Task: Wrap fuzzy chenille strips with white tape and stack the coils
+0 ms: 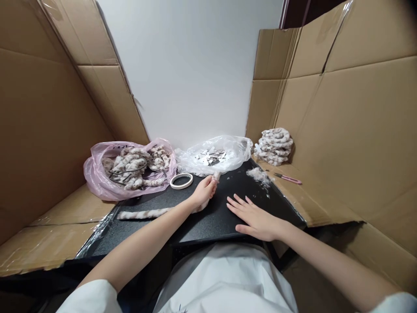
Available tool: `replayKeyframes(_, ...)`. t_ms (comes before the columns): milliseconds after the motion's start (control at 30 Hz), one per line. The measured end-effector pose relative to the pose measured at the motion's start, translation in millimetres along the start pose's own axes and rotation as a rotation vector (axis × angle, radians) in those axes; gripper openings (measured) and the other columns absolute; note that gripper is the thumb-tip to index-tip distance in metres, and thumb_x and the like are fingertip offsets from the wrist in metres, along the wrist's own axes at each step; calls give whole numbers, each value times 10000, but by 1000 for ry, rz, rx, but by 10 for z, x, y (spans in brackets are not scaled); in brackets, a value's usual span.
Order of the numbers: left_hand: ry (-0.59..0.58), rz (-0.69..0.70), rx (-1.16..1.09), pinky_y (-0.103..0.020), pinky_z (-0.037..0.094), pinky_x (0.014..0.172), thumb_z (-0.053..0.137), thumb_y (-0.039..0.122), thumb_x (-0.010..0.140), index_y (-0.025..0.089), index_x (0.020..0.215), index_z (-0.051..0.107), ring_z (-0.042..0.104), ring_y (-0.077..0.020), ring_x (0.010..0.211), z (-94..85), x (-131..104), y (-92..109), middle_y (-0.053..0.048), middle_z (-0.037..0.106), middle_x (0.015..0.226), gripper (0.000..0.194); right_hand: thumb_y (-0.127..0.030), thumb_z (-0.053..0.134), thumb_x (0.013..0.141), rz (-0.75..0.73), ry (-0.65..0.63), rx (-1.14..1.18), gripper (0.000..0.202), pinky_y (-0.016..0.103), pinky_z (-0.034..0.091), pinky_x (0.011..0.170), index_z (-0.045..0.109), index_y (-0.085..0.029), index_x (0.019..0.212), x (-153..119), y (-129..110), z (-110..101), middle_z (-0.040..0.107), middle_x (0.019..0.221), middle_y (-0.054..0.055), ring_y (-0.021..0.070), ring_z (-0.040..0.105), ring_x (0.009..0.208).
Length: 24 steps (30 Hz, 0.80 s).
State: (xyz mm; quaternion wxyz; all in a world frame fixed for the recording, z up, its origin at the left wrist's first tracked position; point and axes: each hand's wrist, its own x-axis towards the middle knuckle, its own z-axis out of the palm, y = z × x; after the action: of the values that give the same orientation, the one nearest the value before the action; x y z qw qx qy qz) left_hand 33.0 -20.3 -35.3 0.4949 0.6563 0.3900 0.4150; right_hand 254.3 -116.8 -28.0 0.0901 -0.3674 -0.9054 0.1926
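Observation:
My left hand (205, 190) is closed around one end of a fluffy white-and-brown strip (143, 214), with a short tip poking out beyond the fist. The rest of the strip passes under my left forearm and lies along the black tabletop (208, 224). Palm down on that surface, my right hand (252, 216) rests with its fingers spread and holds nothing. A roll of whitish tape (181, 181) lies just left of my left hand. Loose fluff (259, 175) is scattered beyond my right hand.
A pink plastic bag (97, 174) of fluffy strips and dark cords stands at left. A clear bag (239, 150) holds small pale pieces. Coiled fluffy strips (276, 145) and pink-handled thread snips (289, 178) sit at right. Cardboard walls (358, 130) flank both sides.

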Motion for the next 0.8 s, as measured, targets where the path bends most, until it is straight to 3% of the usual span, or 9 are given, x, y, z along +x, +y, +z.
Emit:
replayKeyframes(100,25,-109,-249,-161,169,381,555,522,805,182,811,463,240,-35,377,-25,47,-83,94,306,532,352,-600,288,922,35,-58,-126,661,600,-15,1129,158,-291,1492,124,192,-35,145,1567,37,266,44,1455)
replayKeyframes(300,73,-142,-390,-153,139,378,634,479,754,166,774,497,209,-27,374,-24,45,-97,103,274,502,342,-550,304,923,336,94,-354,610,660,-53,1083,315,-254,1457,226,856,-362,300,1518,81,305,117,1442)
replayKeyframes(367,91,-151,-405,-153,129,378,624,466,759,165,753,491,197,-26,372,-22,48,-95,106,252,494,329,-550,302,919,413,157,-412,622,659,-77,1076,348,-222,1446,288,851,-364,320,1508,106,310,106,1443)
replayKeyframes(433,117,-146,-419,-156,124,380,617,463,761,169,729,473,193,-27,371,-21,51,-98,107,243,490,328,-581,268,917,376,192,-404,667,647,-83,1082,311,-199,1463,447,677,-282,264,1529,117,302,74,1448)
replayKeyframes(533,147,-117,-449,-160,132,383,618,468,755,179,696,432,204,-29,374,-20,47,-105,103,259,486,349,-615,210,914,168,88,-304,714,628,-86,1094,203,-201,1494,813,316,-99,174,1556,95,272,55,1455)
replayKeyframes(600,150,-119,-465,-163,133,384,615,474,750,186,676,403,200,-30,374,-17,38,-103,104,261,480,366,-611,188,917,125,19,-258,722,625,-85,1096,179,-185,1499,1006,202,-26,175,1554,103,263,81,1454)
replayKeyframes(700,148,-137,-461,-167,120,383,597,477,757,187,674,403,185,-31,372,-9,30,-90,107,249,472,359,-583,191,928,240,38,-263,690,614,-92,1099,229,-182,1488,1018,358,-68,211,1543,121,260,169,1441)
replayKeyframes(800,145,-138,-448,-172,117,386,588,490,762,185,682,414,177,-32,376,-4,34,-79,107,237,476,360,-559,234,932,362,79,-300,651,607,-70,1111,321,-184,1457,772,685,-259,271,1522,125,274,261,1411)
